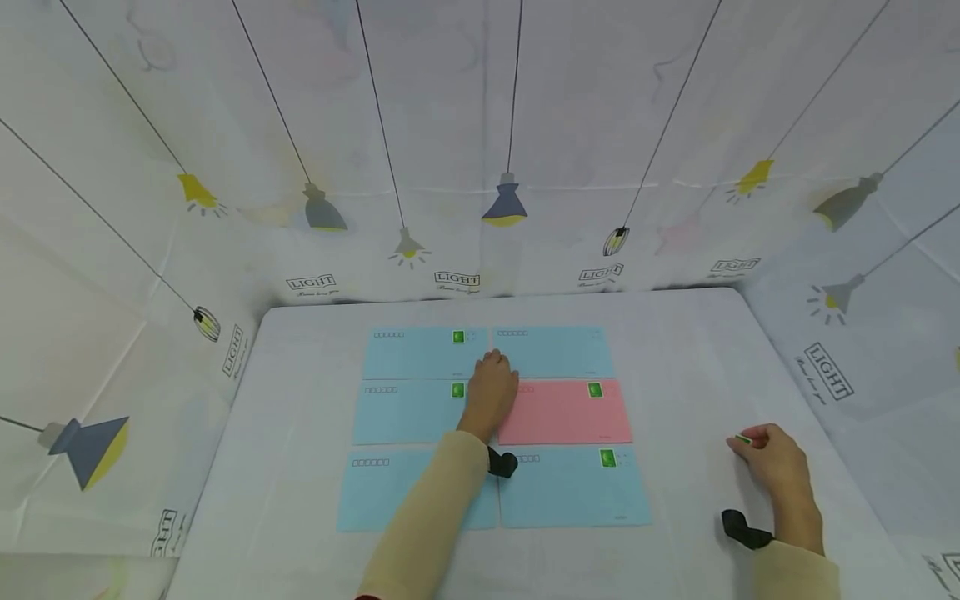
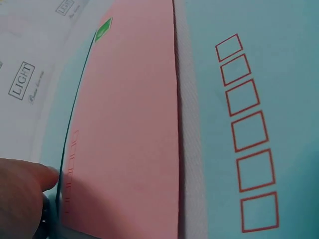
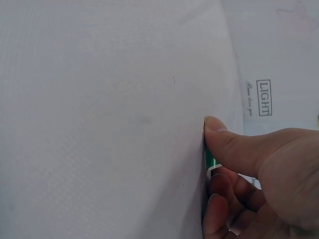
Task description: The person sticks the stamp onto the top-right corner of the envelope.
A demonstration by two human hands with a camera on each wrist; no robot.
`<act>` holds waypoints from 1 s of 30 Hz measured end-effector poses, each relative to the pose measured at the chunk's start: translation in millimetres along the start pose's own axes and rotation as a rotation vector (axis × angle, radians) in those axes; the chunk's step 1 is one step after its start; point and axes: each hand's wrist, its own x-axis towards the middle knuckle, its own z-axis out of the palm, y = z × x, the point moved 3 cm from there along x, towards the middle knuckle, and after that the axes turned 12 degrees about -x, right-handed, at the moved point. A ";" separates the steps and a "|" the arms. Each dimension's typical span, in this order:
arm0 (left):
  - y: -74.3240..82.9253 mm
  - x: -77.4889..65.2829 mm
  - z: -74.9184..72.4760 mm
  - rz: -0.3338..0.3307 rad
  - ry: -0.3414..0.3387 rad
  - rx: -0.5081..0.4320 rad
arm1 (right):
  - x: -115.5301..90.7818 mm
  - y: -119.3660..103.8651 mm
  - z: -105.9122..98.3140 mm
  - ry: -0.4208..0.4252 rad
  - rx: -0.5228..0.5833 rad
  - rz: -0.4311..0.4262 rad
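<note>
My left hand (image 1: 492, 390) rests on the blue envelopes near the middle of the table, its fingertips at the left edge of the upper right blue envelope (image 1: 555, 354). In the left wrist view, one finger (image 2: 30, 181) lies beside the pink envelope (image 2: 129, 109), which bears a green stamp (image 2: 103, 30). Off to the right, my right hand (image 1: 776, 462) pinches a small green stamp (image 3: 210, 158) with a white edge between thumb and fingers. The stamp is partly hidden by the thumb, and the hand is low over the white tabletop.
More blue envelopes lie in two columns, such as the upper left one (image 1: 412, 354) and the lower right one (image 1: 573, 500), with green stamps at several corners. My left sleeve (image 1: 431, 517) covers part of the lower left envelope (image 1: 375, 492). A printed curtain (image 1: 435, 125) surrounds the white table (image 1: 300, 400).
</note>
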 end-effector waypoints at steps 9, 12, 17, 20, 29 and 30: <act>4.1 -3.6 1.7 0.037 0.011 0.115 | 1.4 7.0 -2.3 0.022 -0.027 -0.030; 5.7 -4.3 1.3 0.061 -0.001 0.157 | 1.9 7.1 -3.7 0.024 -0.021 -0.027; 5.7 -3.9 1.6 0.064 0.000 0.155 | 0.6 7.8 -5.3 0.015 0.022 0.000; 3.9 -2.4 2.8 0.053 -0.003 0.144 | -1.3 8.1 -5.4 0.018 0.072 0.011; -0.4 0.4 3.7 0.042 -0.004 0.123 | -6.4 3.8 -2.3 0.068 0.161 -0.012; -0.2 0.1 3.0 0.040 -0.003 0.115 | -6.4 3.1 -2.2 0.073 0.159 -0.012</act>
